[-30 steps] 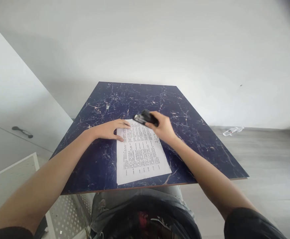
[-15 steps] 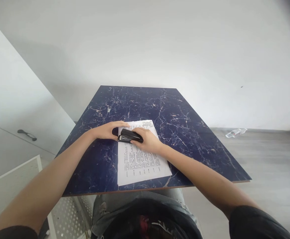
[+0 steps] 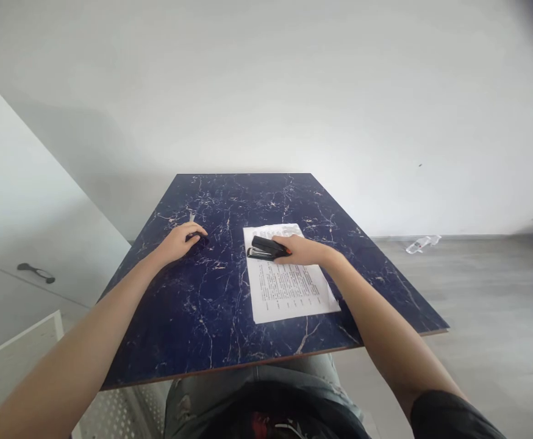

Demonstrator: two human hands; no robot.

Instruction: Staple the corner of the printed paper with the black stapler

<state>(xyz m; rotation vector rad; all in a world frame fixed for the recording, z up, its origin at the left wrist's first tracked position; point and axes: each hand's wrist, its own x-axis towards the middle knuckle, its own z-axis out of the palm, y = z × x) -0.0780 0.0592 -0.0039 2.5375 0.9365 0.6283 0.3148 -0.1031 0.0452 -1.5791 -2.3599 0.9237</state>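
Note:
A printed white paper sheet (image 3: 289,286) lies on the dark blue marbled table (image 3: 211,317). My right hand (image 3: 304,250) is closed on a black stapler (image 3: 266,248), which sits over the sheet's far left corner. My left hand (image 3: 179,242) rests palm down on the bare table to the left of the sheet, apart from it. Its fingers are loosely curved and I see nothing in them. A small pale bit (image 3: 192,217) lies on the table just beyond that hand.
A white wall stands right behind the table. A white cabinet with a dark handle (image 3: 35,272) is at the left. A clear plastic bottle (image 3: 422,244) lies on the grey floor at the right. A white perforated panel (image 3: 106,414) shows at the lower left.
My left hand has let go of the sheet and moved left. The sheet and the stapler in my right hand now sit further right on the table.

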